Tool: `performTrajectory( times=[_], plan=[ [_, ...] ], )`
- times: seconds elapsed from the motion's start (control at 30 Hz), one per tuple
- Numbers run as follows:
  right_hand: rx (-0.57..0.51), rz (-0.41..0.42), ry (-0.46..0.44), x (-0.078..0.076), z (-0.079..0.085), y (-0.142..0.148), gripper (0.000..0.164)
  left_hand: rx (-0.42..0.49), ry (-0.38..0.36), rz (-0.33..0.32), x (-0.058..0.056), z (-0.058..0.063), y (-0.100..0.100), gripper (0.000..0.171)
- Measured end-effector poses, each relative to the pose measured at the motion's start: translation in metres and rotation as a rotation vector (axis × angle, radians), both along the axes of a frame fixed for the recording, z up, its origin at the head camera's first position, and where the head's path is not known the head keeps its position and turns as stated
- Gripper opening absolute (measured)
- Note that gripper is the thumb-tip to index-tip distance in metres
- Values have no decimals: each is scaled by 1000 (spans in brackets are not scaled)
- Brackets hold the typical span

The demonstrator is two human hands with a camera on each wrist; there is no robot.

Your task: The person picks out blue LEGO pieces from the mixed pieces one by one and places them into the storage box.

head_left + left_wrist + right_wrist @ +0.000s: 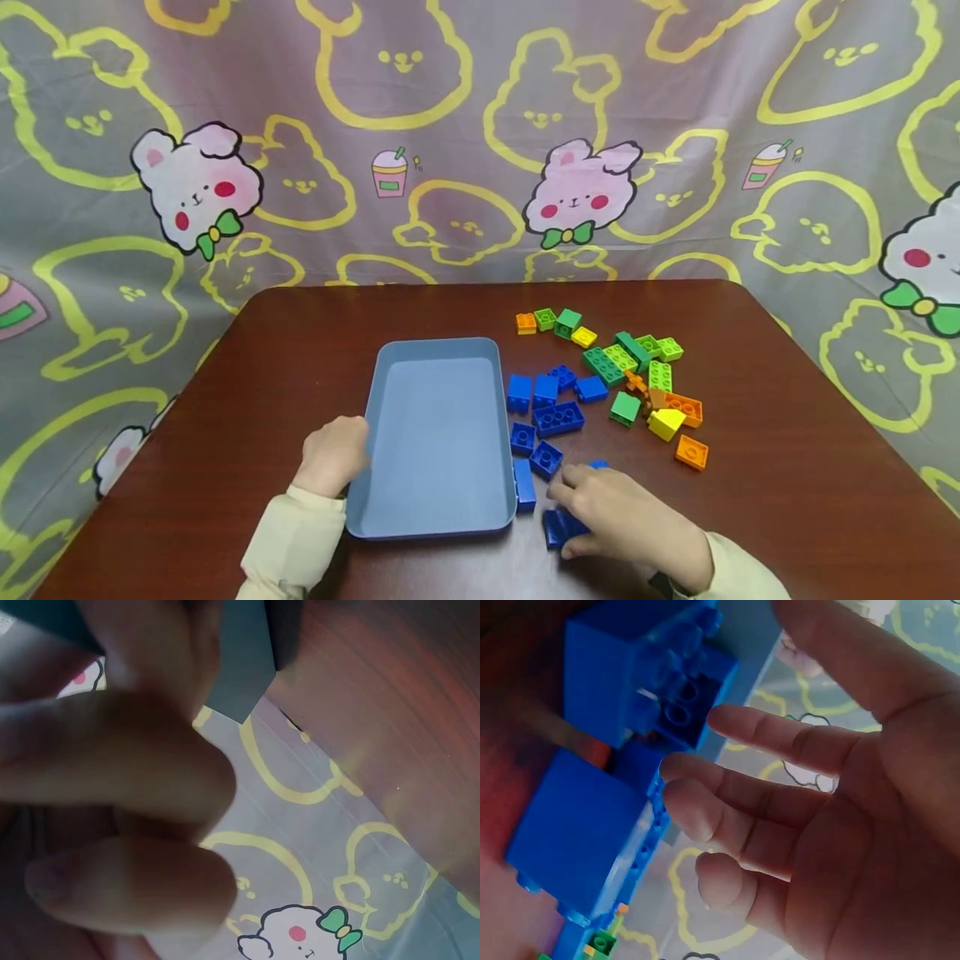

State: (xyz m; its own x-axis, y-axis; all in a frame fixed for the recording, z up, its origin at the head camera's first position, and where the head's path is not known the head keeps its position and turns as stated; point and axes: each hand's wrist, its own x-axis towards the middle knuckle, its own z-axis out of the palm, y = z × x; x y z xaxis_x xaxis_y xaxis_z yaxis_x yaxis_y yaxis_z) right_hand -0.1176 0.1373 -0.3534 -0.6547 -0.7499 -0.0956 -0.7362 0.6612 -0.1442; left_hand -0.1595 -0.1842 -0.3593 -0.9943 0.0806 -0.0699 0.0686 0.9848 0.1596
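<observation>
My left hand (335, 454) holds the left rim of a shallow blue-grey tray (438, 433), its fingers curled. In the left wrist view, those curled fingers (127, 757) overlap part of the tray wall (244, 667). To the right of the tray, my right hand (626, 512) reaches over a dark blue toy building brick (562, 527), thumb and fingers spread around it. The right wrist view shows its fingers (765, 817) loosely bent with nothing between them. Large blue bricks (577, 836) stand close beside the fingertips there.
Several blue bricks (558, 418) lie along the tray's right side. Farther right and back are green bricks (603, 365), orange bricks (691, 452) and a yellow brick (665, 423). A patterned cloth (450, 225) hangs behind the brown table (787, 467).
</observation>
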Motion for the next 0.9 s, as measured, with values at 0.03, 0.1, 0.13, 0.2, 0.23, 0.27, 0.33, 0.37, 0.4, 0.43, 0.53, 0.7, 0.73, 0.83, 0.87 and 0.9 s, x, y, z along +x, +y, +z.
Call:
performTrajectory(
  times=[0.03,0.1,0.13,0.2,0.23,0.27,0.33,0.37,0.4,0.43,0.53,0.7,0.73,0.83,0.87,0.9],
  plan=[
    [6,5,0,0,-1,0,46,-2,7,-5,0,1,0,14],
    [11,15,4,1,-4,0,44,-9,18,-13,0,2,0,15],
    [14,15,2,1,-5,0,43,-13,24,-18,-1,2,0,16],
    [18,18,3,1,-7,0,40,-20,32,-23,-2,3,0,16],
    [19,19,6,1,-8,0,39,-22,33,-24,-3,3,0,17],
    [18,21,11,1,-9,0,38,-24,37,-26,-3,3,0,16],
    [15,22,24,1,-10,0,35,-22,42,-31,-4,4,1,13],
    [13,24,33,1,-11,0,34,-21,43,-32,-4,4,1,11],
    [13,25,38,2,-12,-1,33,-19,40,-35,-4,4,1,10],
    [15,23,37,2,-12,-1,32,-16,40,-35,-4,3,1,9],
    [25,18,24,2,-15,-2,30,-12,28,-30,-2,2,1,8],
    [29,14,-4,1,-16,-3,28,-1,7,-18,0,1,0,11],
    [28,16,0,1,-16,-3,28,-1,9,-19,0,1,0,10],
    [30,24,21,0,-16,-5,28,-2,16,-19,0,0,-1,10],
    [30,30,32,0,-16,-5,28,-1,14,-16,0,0,-1,10],
    [30,38,44,0,-15,-6,28,-1,16,-18,0,0,-1,9]
  ],
)
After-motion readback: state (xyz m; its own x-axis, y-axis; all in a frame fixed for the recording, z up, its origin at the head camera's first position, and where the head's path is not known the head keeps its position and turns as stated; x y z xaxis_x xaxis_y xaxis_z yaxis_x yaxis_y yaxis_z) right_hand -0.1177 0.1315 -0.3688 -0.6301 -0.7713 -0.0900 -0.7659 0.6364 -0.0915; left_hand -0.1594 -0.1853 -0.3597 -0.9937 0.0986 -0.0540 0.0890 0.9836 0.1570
